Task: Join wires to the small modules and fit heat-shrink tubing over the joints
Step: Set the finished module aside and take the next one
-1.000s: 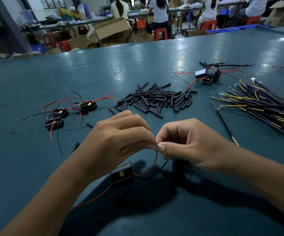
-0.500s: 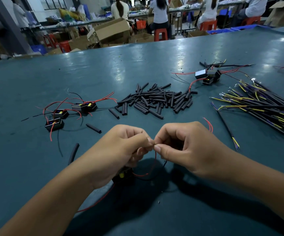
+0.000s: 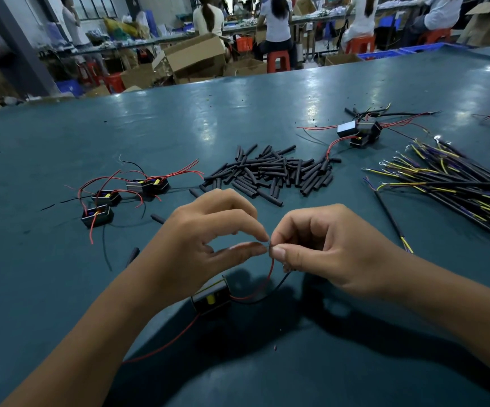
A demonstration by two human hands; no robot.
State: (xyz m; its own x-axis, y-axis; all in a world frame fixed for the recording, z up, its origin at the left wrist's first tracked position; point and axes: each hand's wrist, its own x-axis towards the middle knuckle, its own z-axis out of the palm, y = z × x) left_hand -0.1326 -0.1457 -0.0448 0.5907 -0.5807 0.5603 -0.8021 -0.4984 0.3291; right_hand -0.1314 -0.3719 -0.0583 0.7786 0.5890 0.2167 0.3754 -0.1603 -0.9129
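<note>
A small black module (image 3: 212, 299) lies on the green table under my left wrist, with a red wire (image 3: 269, 274) and a black wire (image 3: 279, 286) curving up from it. My left hand (image 3: 205, 245) pinches the red wire's tip between thumb and forefinger. My right hand (image 3: 334, 248) pinches the same spot from the right, fingertips meeting at the joint. A pile of black heat-shrink tubes (image 3: 270, 173) lies just beyond my hands.
Three wired modules (image 3: 120, 198) sit at the left, more modules (image 3: 358, 132) at the far right. A bundle of black, yellow and purple cables (image 3: 458, 189) fans out on the right. Loose tube pieces (image 3: 132, 255) lie near my left hand. Seated people and cardboard boxes fill the background.
Both hands have stayed together at the wire tip while my left thumb and forefinger have straightened into a pinch. The module shows again below my left wrist.
</note>
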